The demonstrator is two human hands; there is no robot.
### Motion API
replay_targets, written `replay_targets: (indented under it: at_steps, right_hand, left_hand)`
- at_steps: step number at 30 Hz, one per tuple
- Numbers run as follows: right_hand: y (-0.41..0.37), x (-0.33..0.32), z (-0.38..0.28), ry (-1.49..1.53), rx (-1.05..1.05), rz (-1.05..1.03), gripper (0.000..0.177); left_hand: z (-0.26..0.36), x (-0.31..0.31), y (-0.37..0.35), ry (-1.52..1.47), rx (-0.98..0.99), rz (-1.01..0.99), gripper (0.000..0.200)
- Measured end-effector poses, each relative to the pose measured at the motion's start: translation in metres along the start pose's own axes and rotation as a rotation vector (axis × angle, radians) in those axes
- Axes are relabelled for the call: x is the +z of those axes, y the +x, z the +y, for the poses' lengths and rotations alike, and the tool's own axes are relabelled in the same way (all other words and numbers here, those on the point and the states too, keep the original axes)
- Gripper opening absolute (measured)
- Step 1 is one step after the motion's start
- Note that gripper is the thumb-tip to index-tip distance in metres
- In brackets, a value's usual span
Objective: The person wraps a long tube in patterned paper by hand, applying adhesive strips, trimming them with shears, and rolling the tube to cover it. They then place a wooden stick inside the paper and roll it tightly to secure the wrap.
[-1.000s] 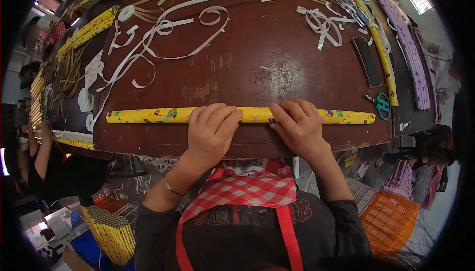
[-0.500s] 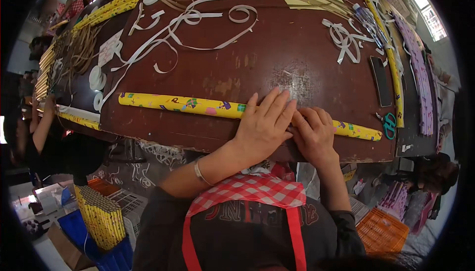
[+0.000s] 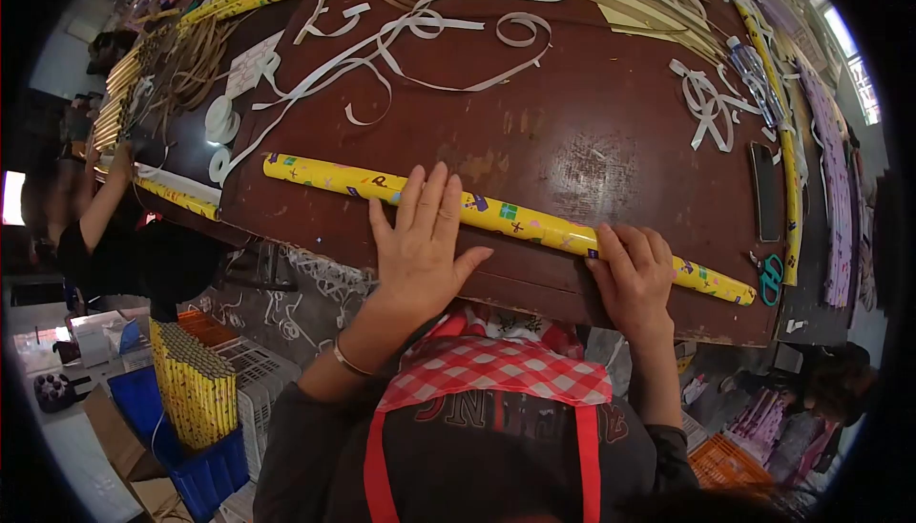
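Note:
A long yellow patterned roll [image 3: 534, 225] lies across the dark red-brown table near its front edge, slanting down to the right. My left hand [image 3: 417, 241] rests flat on the left half of the roll, fingers stretched and thumb out to the side. Over the right half, my right hand [image 3: 634, 275] has its fingers bent round the roll, thumb on the near side. Both ends of the roll show beyond my hands.
White strips [image 3: 429, 22] curl over the table [image 3: 477, 132]. At right are a phone [image 3: 764, 192], teal-handled scissors [image 3: 771, 280] and another white strip bundle [image 3: 704, 108]. White tape rolls [image 3: 221, 120] stand left. A co-worker's arm [image 3: 103, 203] reaches in at far left.
My left hand has moved left along the roll, away from my right hand, and its thumb has spread. The view has shifted, so the table contents appear further right.

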State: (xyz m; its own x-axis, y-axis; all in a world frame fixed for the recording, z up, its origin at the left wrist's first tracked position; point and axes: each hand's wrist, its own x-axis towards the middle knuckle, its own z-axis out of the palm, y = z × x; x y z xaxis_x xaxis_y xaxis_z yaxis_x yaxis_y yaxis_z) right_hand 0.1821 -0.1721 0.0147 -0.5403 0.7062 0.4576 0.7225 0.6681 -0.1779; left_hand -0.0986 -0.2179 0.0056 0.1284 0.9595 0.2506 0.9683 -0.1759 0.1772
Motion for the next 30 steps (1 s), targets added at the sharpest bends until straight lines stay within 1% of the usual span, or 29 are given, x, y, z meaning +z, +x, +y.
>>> replay_targets:
  at_steps: [1,4,8,10,11,13,14,15,17,20,23,24,26,30]
  right_hand:
    - [0.0,0.0,0.0,-0.005,0.008,-0.009,0.048]
    - [-0.001,0.001,0.0,-0.008,0.009,-0.009,0.048]
    - [-0.002,0.002,0.001,-0.019,0.009,-0.011,0.048]
    - [-0.003,0.002,0.001,-0.025,0.001,-0.006,0.048]
    - [-0.003,0.002,0.001,-0.03,-0.004,0.0,0.048]
    - [-0.001,0.002,0.001,-0.018,0.003,-0.002,0.047]
    - [-0.001,0.001,0.001,-0.002,0.006,-0.007,0.047]
    - [-0.002,0.001,0.001,-0.005,0.01,-0.007,0.047]
    - [0.0,0.0,0.001,-0.008,0.009,-0.013,0.046]
    - [-0.001,0.0,0.003,-0.011,0.004,-0.016,0.045]
    - [0.001,-0.005,0.005,-0.019,0.029,-0.054,0.046]
    - [0.001,-0.006,0.007,-0.022,0.029,-0.055,0.046]
    - [0.0,-0.007,0.008,-0.013,0.01,-0.056,0.046]
    - [0.001,-0.007,0.007,-0.013,0.011,-0.056,0.047]
  left_hand:
    - [-0.007,-0.001,-0.002,0.007,-0.005,0.001,0.09]
    - [-0.024,-0.004,-0.007,0.081,-0.12,0.033,0.087]
    - [-0.035,-0.009,-0.011,0.1,-0.159,-0.004,0.086]
    - [-0.037,-0.011,-0.009,0.126,-0.14,0.049,0.069]
    - [-0.044,-0.013,-0.008,0.125,-0.137,0.05,0.069]
    - [-0.061,-0.015,-0.003,0.018,0.014,0.162,0.047]
    - [-0.062,-0.016,0.003,-0.039,0.049,0.235,0.034]
    - [-0.067,-0.016,0.005,-0.041,0.053,0.235,0.034]
    - [-0.076,-0.015,0.008,-0.097,0.189,0.252,0.031]
    - [-0.078,-0.015,0.011,-0.153,0.232,0.278,0.028]
    - [-0.083,-0.011,0.01,-0.141,0.275,0.305,0.026]
    - [-0.081,-0.012,0.011,-0.144,0.275,0.306,0.026]
    - [-0.074,-0.019,0.015,-0.186,0.215,0.268,0.027]
    - [-0.074,-0.025,0.02,-0.131,0.272,0.215,0.029]
